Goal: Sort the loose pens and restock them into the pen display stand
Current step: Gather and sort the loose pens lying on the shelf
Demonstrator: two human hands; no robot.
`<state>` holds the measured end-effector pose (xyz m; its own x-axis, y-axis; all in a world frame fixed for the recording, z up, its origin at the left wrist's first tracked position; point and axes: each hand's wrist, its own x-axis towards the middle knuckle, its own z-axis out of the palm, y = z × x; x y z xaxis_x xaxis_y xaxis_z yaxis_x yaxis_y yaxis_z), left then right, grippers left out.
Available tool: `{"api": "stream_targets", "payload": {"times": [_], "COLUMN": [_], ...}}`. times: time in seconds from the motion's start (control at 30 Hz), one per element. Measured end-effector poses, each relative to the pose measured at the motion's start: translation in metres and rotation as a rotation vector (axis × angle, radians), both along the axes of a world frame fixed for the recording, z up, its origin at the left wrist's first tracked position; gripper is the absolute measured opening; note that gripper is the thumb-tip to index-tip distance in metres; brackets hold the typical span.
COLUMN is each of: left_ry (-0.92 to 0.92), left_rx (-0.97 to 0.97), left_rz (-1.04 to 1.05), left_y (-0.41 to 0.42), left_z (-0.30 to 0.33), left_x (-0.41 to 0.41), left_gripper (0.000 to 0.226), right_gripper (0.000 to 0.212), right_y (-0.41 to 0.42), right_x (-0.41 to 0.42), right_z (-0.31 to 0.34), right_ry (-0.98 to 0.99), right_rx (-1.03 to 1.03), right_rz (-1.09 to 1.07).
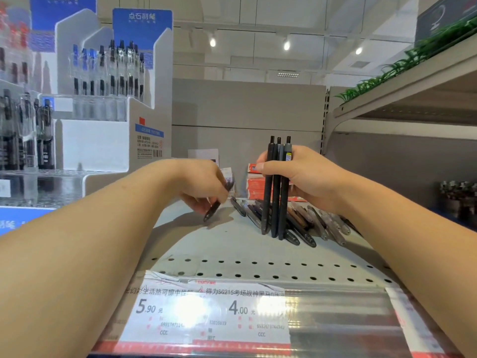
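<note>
Perforated shop shelving (pixel 232 244) held a row of loose pens (pixel 304 223). My right hand (pixel 307 177) gripped three dark pens (pixel 276 187) upright; my left hand (pixel 204 187) pinched another pen (pixel 218 202). I judged sorting underway, with the display stand (pixel 103 140) (left) awaiting restocking.

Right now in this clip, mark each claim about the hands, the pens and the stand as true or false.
1. The right hand holds a bundle of dark pens upright, tips on the shelf. True.
2. The left hand is empty. False: it pinches a single dark pen, tilted, its lower end near the shelf.
3. Loose pens lie on the shelf behind the bundle. True.
4. The pen display stand is to the right of both hands. False: it stands to the left.
5. The stand holds no pens. False: pens stand in its tiers.
</note>
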<state>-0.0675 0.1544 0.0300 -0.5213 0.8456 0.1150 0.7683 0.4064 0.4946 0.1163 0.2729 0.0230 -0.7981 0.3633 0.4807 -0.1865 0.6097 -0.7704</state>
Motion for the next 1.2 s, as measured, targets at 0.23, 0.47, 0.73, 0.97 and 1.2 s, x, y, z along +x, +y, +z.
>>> {"api": "stream_targets", "payload": {"times": [0.23,0.47,0.73,0.97,1.2], "left_ry": [-0.157,-0.148,0.122,0.271,0.264], "left_rx": [0.178,0.196,-0.022,-0.281,-0.198], "left_rz": [-0.283,-0.416,-0.248,-0.197,-0.114], "left_y": [-0.011,-0.006,0.005,0.027,0.020], "left_z": [0.005,0.004,-0.004,-0.019,-0.011], "left_x": [0.018,0.042,0.038,0.043,0.028], "left_gripper": [0.019,0.018,0.027,0.039,0.013], "right_gripper": [0.006,0.013,0.014,0.023,0.017], "right_y": [0.004,0.005,0.005,0.002,0.004], "right_x": [0.000,-0.003,0.001,0.000,0.002], "right_z": [0.001,-0.003,0.001,-0.001,0.000], "right_ry": [-0.024,-0.013,0.023,-0.007,-0.038], "right_rx": [-0.058,-0.053,-0.041,-0.007,0.015], "right_rz": [-0.005,-0.054,-0.065,0.023,0.052]}}
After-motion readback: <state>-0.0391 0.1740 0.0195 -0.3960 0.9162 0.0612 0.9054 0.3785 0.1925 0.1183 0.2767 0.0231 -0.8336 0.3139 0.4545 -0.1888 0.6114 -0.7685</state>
